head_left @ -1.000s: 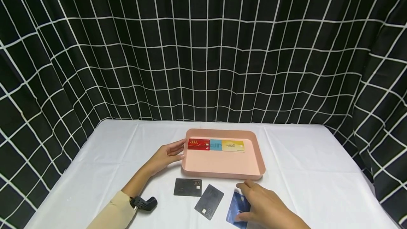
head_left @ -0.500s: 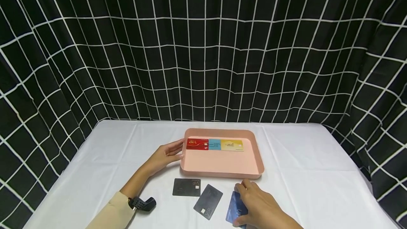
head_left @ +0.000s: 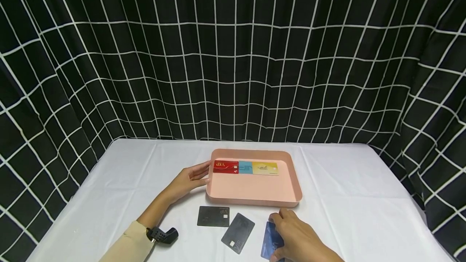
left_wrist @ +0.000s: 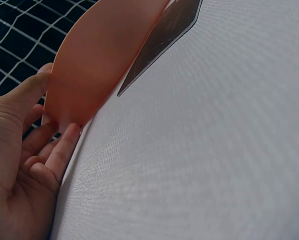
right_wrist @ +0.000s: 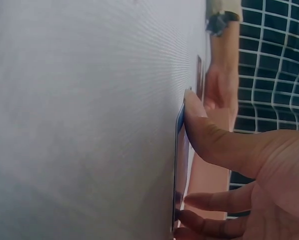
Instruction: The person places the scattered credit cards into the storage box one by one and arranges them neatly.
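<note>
My right hand (head_left: 300,233) holds a blue card (head_left: 270,239) by its two short ends, thumb at the near end and fingers at the far one. In the right wrist view the card (right_wrist: 181,160) is seen almost edge-on, low over the white cloth; whether it touches the cloth I cannot tell. My left hand (head_left: 187,183) touches the left side of a pink tray (head_left: 251,203), its extended fingers and thumb against the wall. Inside the tray, along its back, lie a red card (head_left: 225,167), a light blue card (head_left: 245,167) and a yellow card (head_left: 265,168).
In front of the tray, a black card (head_left: 213,216) lies flat. Beside it, a dark grey card (head_left: 238,233) lies at an angle. A white cloth (head_left: 364,197) covers the table, and a black curtain with a white grid (head_left: 233,51) surrounds its back and sides.
My right thumb and fingers have closed onto the ends of the blue card, which has shifted slightly right. The left hand and the tray have stayed in place.
</note>
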